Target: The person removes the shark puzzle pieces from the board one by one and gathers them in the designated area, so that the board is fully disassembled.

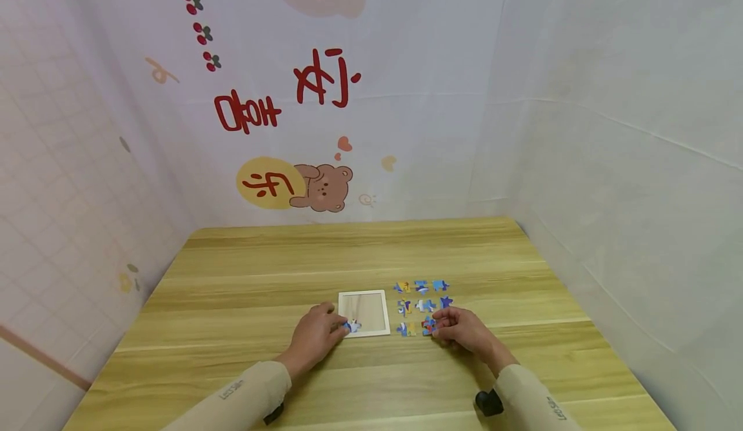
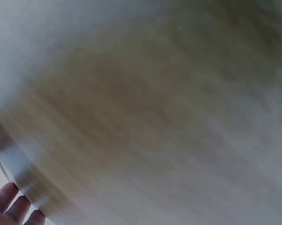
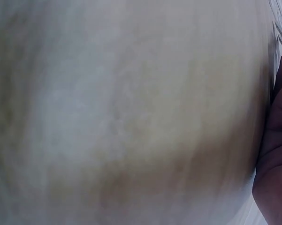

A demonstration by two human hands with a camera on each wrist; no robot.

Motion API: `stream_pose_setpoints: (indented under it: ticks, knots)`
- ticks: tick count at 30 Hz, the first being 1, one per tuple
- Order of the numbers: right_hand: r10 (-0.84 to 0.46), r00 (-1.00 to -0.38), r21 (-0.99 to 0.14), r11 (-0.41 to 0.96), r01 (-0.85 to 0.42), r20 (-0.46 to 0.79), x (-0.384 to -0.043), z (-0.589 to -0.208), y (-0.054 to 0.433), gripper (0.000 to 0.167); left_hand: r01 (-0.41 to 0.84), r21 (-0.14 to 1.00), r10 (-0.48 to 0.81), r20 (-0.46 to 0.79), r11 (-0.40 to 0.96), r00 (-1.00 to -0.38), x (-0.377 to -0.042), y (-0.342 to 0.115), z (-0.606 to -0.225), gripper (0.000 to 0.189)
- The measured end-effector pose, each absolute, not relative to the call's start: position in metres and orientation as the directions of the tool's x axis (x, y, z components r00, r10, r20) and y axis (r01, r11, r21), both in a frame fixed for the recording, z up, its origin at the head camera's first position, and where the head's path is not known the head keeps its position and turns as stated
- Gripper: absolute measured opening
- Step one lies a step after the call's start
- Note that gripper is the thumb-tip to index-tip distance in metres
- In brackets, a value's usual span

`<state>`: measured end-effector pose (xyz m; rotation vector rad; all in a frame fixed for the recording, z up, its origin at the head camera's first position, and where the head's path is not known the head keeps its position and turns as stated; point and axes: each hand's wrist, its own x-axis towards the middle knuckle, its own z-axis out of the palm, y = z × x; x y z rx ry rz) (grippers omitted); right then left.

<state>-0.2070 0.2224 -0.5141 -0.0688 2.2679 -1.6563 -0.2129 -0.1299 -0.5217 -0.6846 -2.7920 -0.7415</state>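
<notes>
In the head view, my left hand (image 1: 316, 335) lies at the lower left corner of a white square frame (image 1: 387, 315). Its fingertips touch a blue and white puzzle piece (image 1: 353, 326) inside that corner. To the right of the frame, my right hand (image 1: 464, 331) pinches a red and blue puzzle piece (image 1: 428, 326) between thumb and fingers, low over the table. Left fingertips (image 2: 19, 206) show at the lower left of the left wrist view. The right wrist view catches only part of the right hand (image 3: 277, 136); the piece is hidden there.
Loose puzzle pieces lie in rows right of the frame, among them a yellow and blue piece (image 1: 406, 329) and a light blue piece (image 1: 440, 285). The wooden table (image 1: 261, 257) meets a printed cloth wall (image 1: 429, 160) at the back and plain cloth at the right.
</notes>
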Motion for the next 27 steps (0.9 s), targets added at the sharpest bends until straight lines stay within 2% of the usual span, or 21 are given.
stream_pose_setpoints:
  ticks: [16, 27]
  knots:
    - [-0.203, -0.955, -0.908, 0.401, 0.12, -0.216, -0.2069, -0.5163, 0.218, 0.034, 0.457, 0.442, 0.378, 0.258, 0.772, -0.889, -0.2128, -0.1292, -0.5238, 0.022]
    - [-0.181, -0.963, -0.916, 0.384, 0.118, -0.2, -0.2063, -0.5189, 0.217, 0.036, 0.458, 0.435, 0.375, 0.267, 0.775, -0.888, -0.214, -0.1291, -0.5249, 0.021]
